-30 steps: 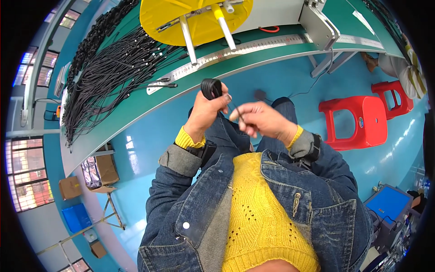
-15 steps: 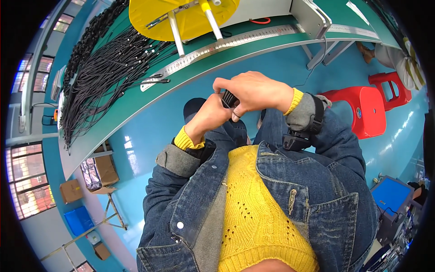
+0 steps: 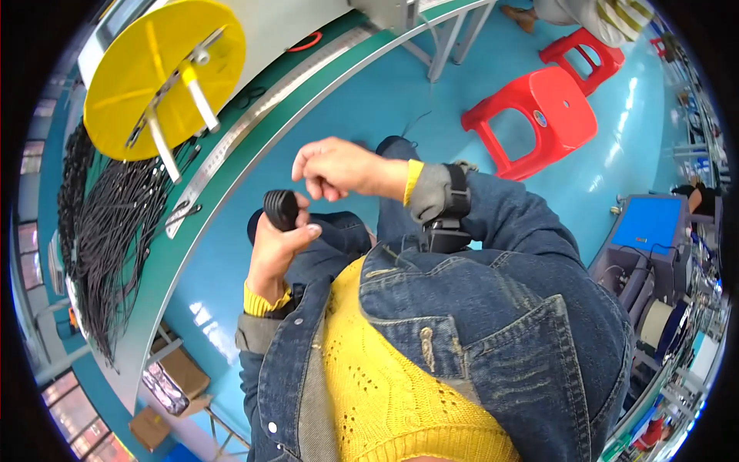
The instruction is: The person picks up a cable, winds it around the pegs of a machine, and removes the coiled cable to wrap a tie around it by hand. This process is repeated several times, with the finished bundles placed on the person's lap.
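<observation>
A small, tight coil of black cable (image 3: 280, 209) stands upright in my left hand (image 3: 271, 256), whose fingers and thumb close around its lower part. My right hand (image 3: 342, 166) is apart from the coil, up and to the right of it. Its fingers are loosely bent with gaps between them, and nothing shows in them. Both hands are above my lap, in front of the bench edge. On the green bench to the left lies a large bundle of black cables (image 3: 115, 239) with connector ends.
A yellow disc (image 3: 123, 92) with two metal rods stands over the bench (image 3: 181, 266). A long steel ruler (image 3: 265, 100) lies along its edge. Red stools (image 3: 570, 115) stand to the right, near another person's leg (image 3: 566, 9). A grey machine with a blue panel (image 3: 650, 219) is at far right.
My hands have come apart: the left now holds the coil alone, and the right has drawn away from it. The view has turned rightward, so the bench and disc sit further left.
</observation>
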{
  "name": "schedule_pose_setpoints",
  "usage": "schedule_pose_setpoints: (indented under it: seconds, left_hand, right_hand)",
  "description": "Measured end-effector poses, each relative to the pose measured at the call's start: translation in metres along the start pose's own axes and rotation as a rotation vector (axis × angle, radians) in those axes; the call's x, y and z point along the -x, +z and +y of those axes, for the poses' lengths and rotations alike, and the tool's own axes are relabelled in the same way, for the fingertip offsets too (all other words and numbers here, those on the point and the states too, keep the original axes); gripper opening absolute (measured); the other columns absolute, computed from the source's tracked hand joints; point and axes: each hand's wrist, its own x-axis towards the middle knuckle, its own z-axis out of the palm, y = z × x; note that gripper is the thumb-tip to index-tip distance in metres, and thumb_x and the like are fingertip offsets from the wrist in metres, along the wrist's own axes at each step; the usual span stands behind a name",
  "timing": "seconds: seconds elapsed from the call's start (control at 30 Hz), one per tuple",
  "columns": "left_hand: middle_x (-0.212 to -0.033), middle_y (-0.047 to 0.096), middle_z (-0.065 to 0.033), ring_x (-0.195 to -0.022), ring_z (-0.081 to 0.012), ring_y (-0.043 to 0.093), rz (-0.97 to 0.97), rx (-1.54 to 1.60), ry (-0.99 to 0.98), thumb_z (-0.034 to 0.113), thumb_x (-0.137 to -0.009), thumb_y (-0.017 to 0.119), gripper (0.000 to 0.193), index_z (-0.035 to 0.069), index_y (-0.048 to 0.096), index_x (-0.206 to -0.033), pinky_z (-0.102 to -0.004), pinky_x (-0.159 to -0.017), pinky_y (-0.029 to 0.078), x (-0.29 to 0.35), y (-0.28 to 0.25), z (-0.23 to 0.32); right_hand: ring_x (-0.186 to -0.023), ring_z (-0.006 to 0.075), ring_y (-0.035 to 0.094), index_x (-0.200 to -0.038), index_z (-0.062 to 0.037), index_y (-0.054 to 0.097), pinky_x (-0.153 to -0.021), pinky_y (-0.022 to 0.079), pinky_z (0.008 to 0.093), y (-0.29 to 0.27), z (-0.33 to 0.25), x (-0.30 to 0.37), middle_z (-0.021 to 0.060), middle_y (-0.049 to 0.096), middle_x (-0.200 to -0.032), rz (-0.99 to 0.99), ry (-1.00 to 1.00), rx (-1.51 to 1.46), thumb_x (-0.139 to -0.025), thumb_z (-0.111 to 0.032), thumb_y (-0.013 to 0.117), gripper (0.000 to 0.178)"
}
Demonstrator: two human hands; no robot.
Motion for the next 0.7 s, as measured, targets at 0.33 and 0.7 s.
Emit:
schedule_pose_setpoints:
  seconds: [0.33, 0.7]
  left_hand:
    - [-0.068, 0.047, -0.0002, -0.047, -0.0065, 0.038, -0.139, 0.247, -0.136, 0.008, -0.071, 0.069, 0.027, 0.003, 0.051, -0.091, -0.0200, -0.038, 0.027, -0.001, -0.009, -0.022]
    - [-0.078, 0.051, -0.0080, -0.059, -0.0098, 0.045, -0.374, 0.684, -0.260, 0.039, -0.082, 0.058, 0.045, 0.001, 0.049, -0.103, -0.0188, -0.039, 0.029, -0.004, -0.020, -0.021]
  right_hand:
    - [-0.044, 0.0130, 0.050, -0.085, -0.0022, 0.058, -0.039, 0.037, 0.0258, 0.024, -0.021, -0.009, 0.0068, 0.058, -0.061, -0.024, 0.005, 0.347, -0.086, -0.026, 0.043, 0.029]
    - [-0.068, 0.0405, 0.057, -0.074, 0.0047, 0.059, -0.064, 0.044, 0.0460, 0.037, -0.015, -0.032, 0.0237, 0.059, -0.070, -0.100, -0.060, 1.173, -0.087, -0.050, 0.038, 0.060]
